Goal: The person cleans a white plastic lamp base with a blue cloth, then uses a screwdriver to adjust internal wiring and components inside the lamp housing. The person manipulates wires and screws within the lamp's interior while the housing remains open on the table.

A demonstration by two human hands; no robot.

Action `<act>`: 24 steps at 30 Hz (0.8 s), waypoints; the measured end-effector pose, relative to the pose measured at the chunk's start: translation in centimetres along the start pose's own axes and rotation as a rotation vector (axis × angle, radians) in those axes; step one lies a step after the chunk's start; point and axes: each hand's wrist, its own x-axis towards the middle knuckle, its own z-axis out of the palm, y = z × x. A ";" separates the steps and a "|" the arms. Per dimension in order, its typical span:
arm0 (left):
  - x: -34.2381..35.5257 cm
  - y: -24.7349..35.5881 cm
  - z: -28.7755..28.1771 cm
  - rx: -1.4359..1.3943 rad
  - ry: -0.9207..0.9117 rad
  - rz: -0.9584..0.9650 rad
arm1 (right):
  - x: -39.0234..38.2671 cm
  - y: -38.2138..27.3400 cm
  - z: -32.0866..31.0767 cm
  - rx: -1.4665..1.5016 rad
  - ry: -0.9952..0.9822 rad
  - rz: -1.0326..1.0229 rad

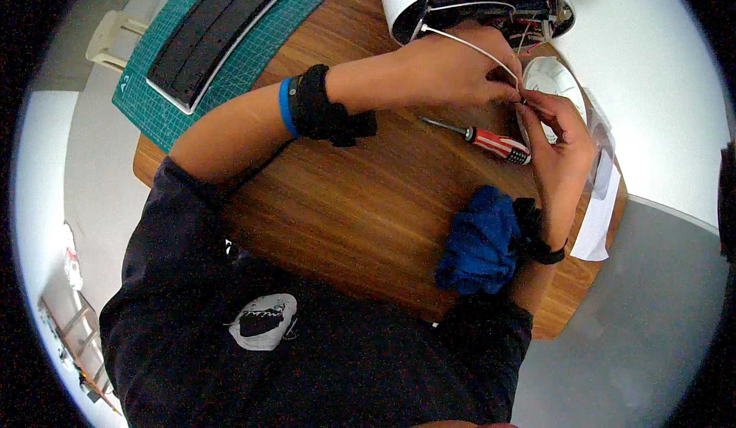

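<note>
A thin white cable point(479, 48) comes from the open end of a white rounded housing point(392, 6) and arcs over my left hand point(468, 67). The fingertips of that hand are pinched on the cable near its far end. Meeting them from the right, my right hand point(563, 133) is also closed, thumb and forefinger on the cable's end. A tiny dark bit shows between the fingertips, too small to name. Below the hands lies a screwdriver point(497, 144) with a red, white and dark patterned handle, its shaft pointing left. Several loose wires point(529, 33) show inside the housing.
A white bowl point(548, 75) stands behind my right hand, with clear plastic and white paper point(596, 217) at the table's right edge. A crumpled blue cloth point(477, 244) lies by my right wrist. At the far left, a long black panel point(203, 48) rests on a green cutting mat point(142, 113).
</note>
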 end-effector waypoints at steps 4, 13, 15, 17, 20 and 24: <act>0.2 0.3 0.2 -0.051 -0.073 -0.036 | -0.2 0.6 0.1 0.013 0.065 0.025; -0.1 1.1 0.1 0.000 -0.009 -0.034 | -0.2 0.7 -0.4 0.051 -0.019 0.046; -0.2 0.1 0.6 -0.011 0.020 0.012 | -0.1 0.5 -0.4 0.055 -0.032 0.072; -0.2 -0.2 0.9 -0.017 0.035 0.040 | -0.2 0.4 -0.4 0.057 -0.048 0.111; -0.3 0.4 0.7 -0.006 0.022 0.043 | -0.1 0.6 -0.5 0.073 -0.088 0.104; -0.2 0.7 0.4 0.017 -0.038 0.037 | -0.3 1.4 -0.2 0.135 -0.156 0.167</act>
